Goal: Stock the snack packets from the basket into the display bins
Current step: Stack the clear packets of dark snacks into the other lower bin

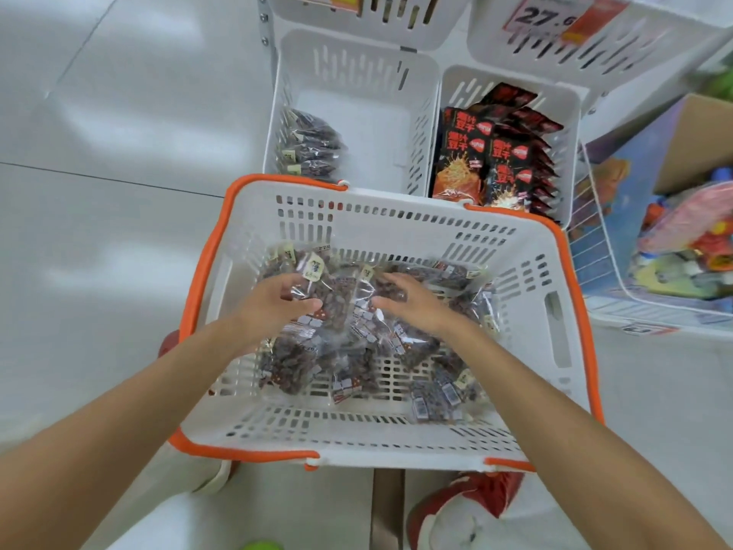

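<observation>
White shop floor (99, 232), orange-rimmed basket (206, 252): left hand (273, 303) curls round a probably light, slippery snack packet (333, 299), best pinched mid-body; right hand (412, 303) bends onto neighbouring packets (416, 343) under its fingertips, grip unclear.

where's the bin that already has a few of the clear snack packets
Head view: the left display bin stands just beyond the far rim of the basket, left of the bin of red-and-black packets; its clear packets are piled against its left wall.

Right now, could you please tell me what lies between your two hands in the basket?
Clear packets of dark snacks fill the gap between the left hand and right hand, piled in the basket, as the head view shows.
</observation>
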The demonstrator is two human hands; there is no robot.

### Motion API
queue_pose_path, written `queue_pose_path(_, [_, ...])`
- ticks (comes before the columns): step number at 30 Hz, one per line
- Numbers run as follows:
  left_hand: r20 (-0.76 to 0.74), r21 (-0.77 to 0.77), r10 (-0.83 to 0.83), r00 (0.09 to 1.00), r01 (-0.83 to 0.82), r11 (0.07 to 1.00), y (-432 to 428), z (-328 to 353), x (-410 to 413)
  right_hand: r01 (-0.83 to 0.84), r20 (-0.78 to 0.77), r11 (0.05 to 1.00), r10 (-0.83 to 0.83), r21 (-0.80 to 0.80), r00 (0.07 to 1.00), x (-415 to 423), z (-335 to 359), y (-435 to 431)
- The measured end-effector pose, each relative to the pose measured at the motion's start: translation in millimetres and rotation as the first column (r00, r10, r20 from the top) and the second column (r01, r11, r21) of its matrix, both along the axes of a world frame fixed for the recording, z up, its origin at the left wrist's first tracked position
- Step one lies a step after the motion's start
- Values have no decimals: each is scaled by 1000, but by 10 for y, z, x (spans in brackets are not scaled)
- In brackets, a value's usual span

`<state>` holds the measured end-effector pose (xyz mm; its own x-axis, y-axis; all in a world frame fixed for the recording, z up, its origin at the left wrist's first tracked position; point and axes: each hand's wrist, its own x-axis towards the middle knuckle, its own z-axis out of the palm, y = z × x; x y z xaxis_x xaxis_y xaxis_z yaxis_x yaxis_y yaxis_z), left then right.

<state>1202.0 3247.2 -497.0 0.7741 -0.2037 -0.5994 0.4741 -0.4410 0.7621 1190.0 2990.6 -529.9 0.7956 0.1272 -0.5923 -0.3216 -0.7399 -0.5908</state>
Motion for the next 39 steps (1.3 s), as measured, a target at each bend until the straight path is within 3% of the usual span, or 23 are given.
queue_pose_path(3, [47,31,96,994,-98,995,77,-94,6,-128,-13,959,129,-253,992,-36,-377,41])
queue_pose_path(7, [60,52,113,992,-116,992,127,-186,10,-43,43,920,64,-390,997,-48,-653,110])
queue_pose_path(12, [7,9,181,983,-181,983,93,-188,-3,53,196,962,0,-267,981,-45,-603,188])
queue_pose_path(17, [-5,-41,200,980,-200,979,61,-97,-28,29,86,985,-14,-171,996,-175,-288,73])
queue_pose_path(22, [-66,-212,195,979,-204,956,22,185,-72,52,160,996,-63,73,985,-124,629,135])
queue_pose_path(24, [-54,-272,95,994,-106,956,-31,342,-105,-51,214,996,34,75,976,-48,945,262])
queue_pose_path(27, [31,-208,5,999,2,978,-119,542,-169,-170,295,985,161,7,942,38,1237,447])
queue_pose_path(30, [67,-328,82,994,-56,943,-102,710,-178,-80,220,979,38,188,975,33,1469,488])
queue_pose_path(32, [56,-396,72,996,-44,917,-28,801,-170,-31,255,973,-30,229,966,31,1561,457])
queue_pose_path(35, [117,-359,-10,993,51,932,24,922,-163,11,372,977,-91,211,924,20,1649,457])
queue_pose_path(39, [195,-283,-117,974,170,944,-9,1072,-98,115,399,911,-284,397,872,-11,1722,509])
